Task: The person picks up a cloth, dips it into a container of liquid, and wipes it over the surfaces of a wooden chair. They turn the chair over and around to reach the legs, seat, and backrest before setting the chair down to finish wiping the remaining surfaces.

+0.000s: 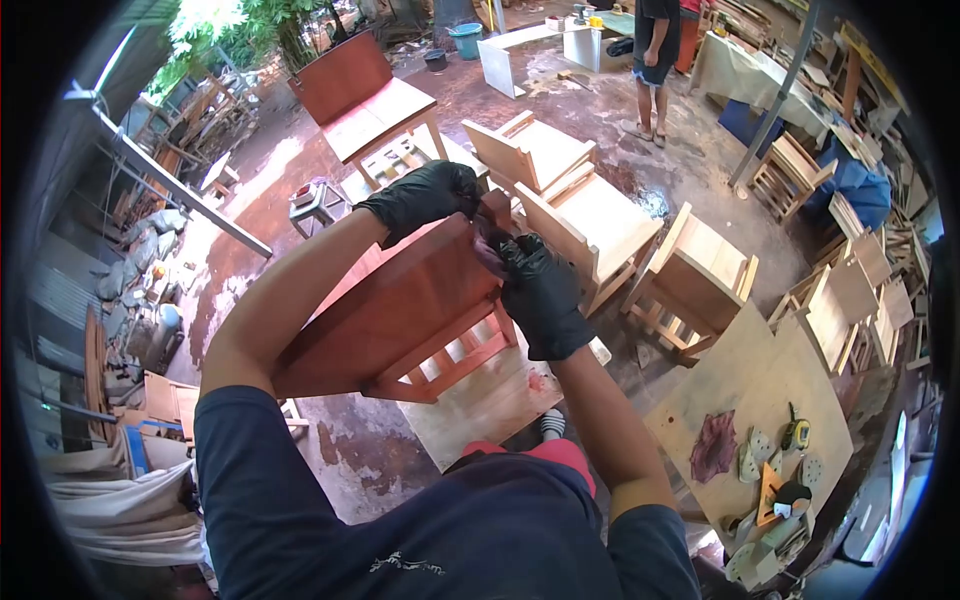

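Note:
A wooden chair [395, 310] with a red-brown stain stands tilted in front of me, its broad board facing me and slats showing below. My left hand [425, 200], in a black glove, is closed at the chair's upper far end, its fingertips partly hidden. Also black-gloved, my right hand [545, 300] pinches a dark red cloth [489, 252] against the same end of the chair. Under the chair lies a pale, stained board [470, 410].
Another red-brown chair [345, 90] stands ahead. Several unstained chairs [610, 215] are close on the right. A plywood table [680, 400] at lower right carries a crumpled red cloth [713, 447], a tape measure [796, 432] and sanding discs. A person [655, 50] stands farther back, near a metal post [775, 110].

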The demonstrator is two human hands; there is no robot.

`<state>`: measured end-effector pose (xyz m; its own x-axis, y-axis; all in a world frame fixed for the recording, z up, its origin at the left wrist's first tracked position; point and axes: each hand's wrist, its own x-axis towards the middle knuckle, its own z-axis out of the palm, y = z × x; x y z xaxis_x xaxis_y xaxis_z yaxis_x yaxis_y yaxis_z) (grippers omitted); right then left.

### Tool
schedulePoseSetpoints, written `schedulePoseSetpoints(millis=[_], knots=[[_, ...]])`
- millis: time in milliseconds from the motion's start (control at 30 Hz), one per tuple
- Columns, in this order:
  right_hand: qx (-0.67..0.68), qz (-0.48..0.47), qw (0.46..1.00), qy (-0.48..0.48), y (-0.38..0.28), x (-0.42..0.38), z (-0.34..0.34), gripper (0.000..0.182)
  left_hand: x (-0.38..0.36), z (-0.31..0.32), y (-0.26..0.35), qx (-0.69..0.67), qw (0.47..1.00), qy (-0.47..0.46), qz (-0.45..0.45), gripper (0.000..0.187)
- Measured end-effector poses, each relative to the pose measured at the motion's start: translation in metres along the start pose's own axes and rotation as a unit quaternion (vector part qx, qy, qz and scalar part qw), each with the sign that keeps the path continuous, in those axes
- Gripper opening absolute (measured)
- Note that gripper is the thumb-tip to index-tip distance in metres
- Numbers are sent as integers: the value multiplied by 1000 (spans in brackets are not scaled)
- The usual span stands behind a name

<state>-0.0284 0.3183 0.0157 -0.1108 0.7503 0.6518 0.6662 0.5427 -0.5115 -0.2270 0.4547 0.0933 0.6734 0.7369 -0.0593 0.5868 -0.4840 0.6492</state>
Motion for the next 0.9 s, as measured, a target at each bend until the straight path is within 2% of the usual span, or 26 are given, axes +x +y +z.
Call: schedulePoseSetpoints(millis=[67, 100, 200, 267, 300, 333, 400, 500, 533, 600, 700, 800, 900], knots=[[-27, 48, 997, -62, -2, -9, -12, 46, 2, -3, 0, -55, 997, -46, -39, 13], [-37, 73, 992, -94, -3, -17, -16, 49, -7, -7, 20, -82, 991, -63, -79, 10], [76, 144, 985, -56, 15, -57, -28, 52, -12, -9, 8, -52, 997, -55, -34, 8], [105, 166, 980, -33, 20, -87, -48, 50, -32, -10, 30, -197, 976, 55, -77, 20], [89, 186, 977, -47, 25, -104, -56, 41, -41, -12, 31, -195, 974, 95, -60, 24], [111, 212, 970, -38, 32, -124, -60, 39, -50, -15, 32, -196, 971, 133, -43, 29], [150, 267, 952, -19, 49, -171, -60, 35, -71, -31, 35, -65, 984, 157, 52, 34], [198, 387, 900, 21, 58, -234, -68, 30, -111, -14, 72, -140, 960, 241, 5, 37], [264, 422, 867, 33, 64, -254, -66, 29, -127, -7, 85, -165, 949, 266, -22, 40], [387, 481, 784, 61, 75, -290, -72, 28, -155, 0, 85, -89, 959, 270, 18, 50], [328, 484, 810, 45, 77, -302, -99, 32, -181, 17, 93, 65, 954, 288, 51, 58], [186, 483, 855, 41, 85, -304, -123, 30, -196, 22, 77, 197, 926, 315, 69, 62], [83, 503, 860, 20, 102, -300, -136, 30, -189, 39, 89, 205, 906, 364, 74, 59]])
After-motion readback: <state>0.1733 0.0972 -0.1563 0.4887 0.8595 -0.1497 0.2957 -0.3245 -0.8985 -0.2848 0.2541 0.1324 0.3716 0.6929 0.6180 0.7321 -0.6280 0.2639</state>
